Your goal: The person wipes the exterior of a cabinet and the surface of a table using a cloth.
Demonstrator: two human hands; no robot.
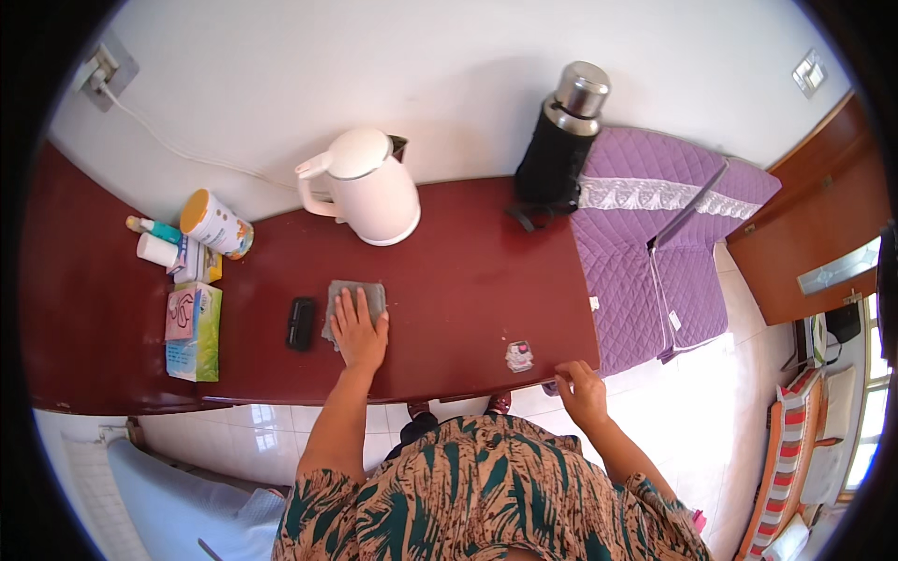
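Observation:
My left hand (359, 334) lies flat on a folded grey cloth (374, 294) on the dark red tabletop (449, 271), with its fingers spread. Just left of the cloth is a small black case (300, 323). My right hand (583, 391) is at the table's front right edge, its fingers curled in loosely and nothing visible in them. A small flat sticker-like piece with a pink spot (518, 355) lies to the left of that hand. Behind the cloth stands a cream electric kettle (374, 192), its handle toward the left.
A black flask with a silver cap (557, 154) stands at the back right. At the left are a tissue box (195, 332), a canister (217, 224) and small bottles (157, 251). A purple quilted chair cover (622, 309) adjoins the table's right side. A cord (178, 154) runs along the wall.

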